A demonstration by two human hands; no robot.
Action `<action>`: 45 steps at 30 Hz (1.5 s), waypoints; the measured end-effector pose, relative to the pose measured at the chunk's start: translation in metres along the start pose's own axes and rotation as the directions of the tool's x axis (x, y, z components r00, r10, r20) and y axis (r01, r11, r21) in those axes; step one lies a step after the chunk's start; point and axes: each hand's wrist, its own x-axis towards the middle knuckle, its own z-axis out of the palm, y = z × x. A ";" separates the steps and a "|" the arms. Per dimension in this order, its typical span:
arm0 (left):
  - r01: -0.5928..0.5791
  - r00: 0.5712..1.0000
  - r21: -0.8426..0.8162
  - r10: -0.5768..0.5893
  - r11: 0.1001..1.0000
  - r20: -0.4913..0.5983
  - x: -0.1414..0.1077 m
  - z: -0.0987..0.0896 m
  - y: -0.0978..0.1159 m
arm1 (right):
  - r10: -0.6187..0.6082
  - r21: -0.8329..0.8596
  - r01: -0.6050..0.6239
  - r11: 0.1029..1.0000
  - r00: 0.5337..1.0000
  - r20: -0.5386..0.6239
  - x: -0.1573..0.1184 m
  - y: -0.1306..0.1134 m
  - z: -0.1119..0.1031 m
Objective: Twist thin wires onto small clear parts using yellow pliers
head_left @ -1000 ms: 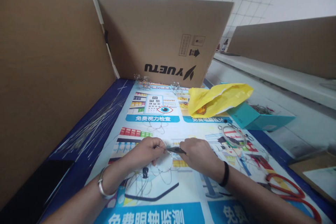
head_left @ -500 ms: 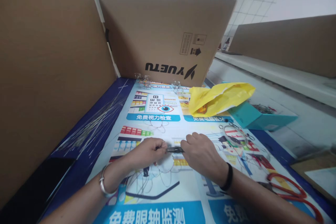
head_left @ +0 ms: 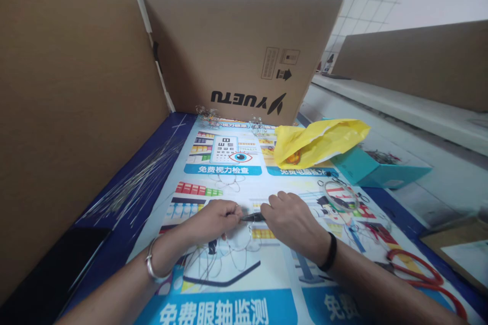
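My right hand [head_left: 292,223] is wrapped round a pair of dark pliers [head_left: 253,217], with the jaws pointing left. Close to the tip of those jaws, my left hand [head_left: 218,221] pinches a thin looped wire [head_left: 249,250] between thumb and fingers. Its curved loops hang below both hands; the exact spot the jaws touch is too small to make out. More thin wire pieces [head_left: 202,264] lie on the printed sheet under my left wrist. Beyond my hands rests another wire shape [head_left: 227,181] with petal-like loops.
Straight wires [head_left: 133,188] lie along the left. A yellow bag [head_left: 324,142] and a teal box [head_left: 381,172] of wire pieces stand at the right. Red-handled scissors [head_left: 419,269] lie near my right forearm. Cardboard panels [head_left: 236,45] rise behind and at left.
The pliers have shifted and turned slightly at my left fingertips. My right hand has moved a little to the left; my left hand stays almost in place.
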 end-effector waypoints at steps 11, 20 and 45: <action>0.023 1.000 0.063 -0.021 0.998 -0.023 0.000 -0.001 -0.001 | 0.007 0.059 -0.013 0.998 0.995 0.101 0.000 -0.002 0.008; 0.018 0.999 0.047 -0.017 0.999 -0.028 -0.002 0.000 -0.001 | 0.039 0.091 -0.057 0.994 0.981 0.191 0.000 -0.003 0.010; 0.110 0.971 -0.155 -0.139 0.982 -0.196 0.007 -0.007 -0.008 | 0.189 0.128 -0.207 0.970 0.971 0.143 0.006 0.013 0.014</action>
